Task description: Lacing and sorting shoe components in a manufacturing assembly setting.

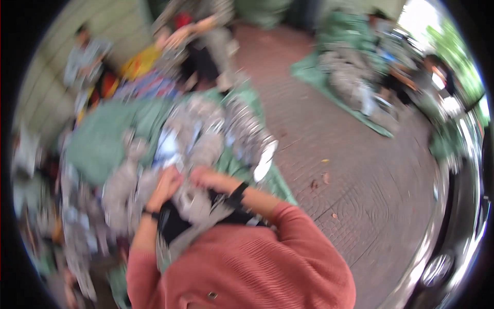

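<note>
Motion blurs the whole view. Above my lap, my left hand (169, 183) and my right hand (207, 178) are close together, both with fingers curled closed. What they hold, if anything, is too smeared to make out. A crumpled grey cloth-like bundle (192, 205) lies right below and between them, over my legs. In front of my hands spreads a heap of grey, rumpled cloth-like pieces (206, 149), with a pale blue-white piece (169, 147) among them. Dark bands circle both of my wrists.
The heap lies on a green sheet (110, 134). Opposite me sits a person in grey (218, 31); another (85, 59) sits far left. More people and grey pieces are around a second green sheet (309, 72) at the far right. Brick paving (339, 154) and a dark vehicle (458, 221) lie right.
</note>
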`<state>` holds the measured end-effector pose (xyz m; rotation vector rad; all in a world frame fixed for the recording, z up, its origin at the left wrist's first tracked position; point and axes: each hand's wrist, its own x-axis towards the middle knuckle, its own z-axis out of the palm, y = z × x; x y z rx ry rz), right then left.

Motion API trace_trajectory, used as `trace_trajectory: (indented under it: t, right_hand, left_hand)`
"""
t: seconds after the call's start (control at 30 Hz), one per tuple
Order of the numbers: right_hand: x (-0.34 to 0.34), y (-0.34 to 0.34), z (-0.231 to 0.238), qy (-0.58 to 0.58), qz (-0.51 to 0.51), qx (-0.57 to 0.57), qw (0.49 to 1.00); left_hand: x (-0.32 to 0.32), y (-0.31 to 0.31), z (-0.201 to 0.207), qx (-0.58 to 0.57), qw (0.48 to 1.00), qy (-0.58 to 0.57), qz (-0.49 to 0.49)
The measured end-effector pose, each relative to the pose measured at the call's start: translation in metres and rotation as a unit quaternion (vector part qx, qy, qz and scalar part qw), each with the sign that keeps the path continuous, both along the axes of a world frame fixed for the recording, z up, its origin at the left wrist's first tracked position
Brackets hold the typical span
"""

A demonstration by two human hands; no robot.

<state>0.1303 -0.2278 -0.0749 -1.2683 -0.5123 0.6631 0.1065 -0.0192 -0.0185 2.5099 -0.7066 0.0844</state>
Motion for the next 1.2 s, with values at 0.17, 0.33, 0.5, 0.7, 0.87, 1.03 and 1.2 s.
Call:
trace_trajectory:
  t: [0.17,0.33,0.5,0.7,0.87,1.03,1.2]
  right_hand:
    - [0.004,-0.015,0.038,0.155,-0.002,-0.108,0.982]
    - [-0.003,-0.006,0.033,0.155,0.035,-0.100,0.982]
    - [-0.006,0.002,0.038,0.142,0.039,-0.138,0.980]
    - [-0.008,-0.001,0.039,0.156,0.022,-0.121,0.980]
    - [-0.008,-0.001,0.038,0.188,-0.006,-0.107,0.976]
    - [-0.011,0.002,0.037,0.210,-0.042,-0.091,0.972]
    - [-0.013,0.008,0.038,0.177,-0.046,-0.118,0.976]
  left_hand:
    - [0.003,-0.010,0.003,-0.099,0.993,0.043,0.041]
    - [-0.010,-0.006,0.002,-0.064,0.991,0.077,0.093]
    - [-0.013,-0.005,0.004,-0.058,0.990,0.096,0.087]
    - [-0.014,-0.006,0.007,-0.052,0.990,0.115,0.062]
    - [-0.015,-0.007,0.003,-0.074,0.991,0.094,0.066]
    - [-0.015,-0.007,0.000,-0.077,0.990,0.090,0.076]
    - [-0.014,-0.013,0.001,-0.077,0.990,0.097,0.074]
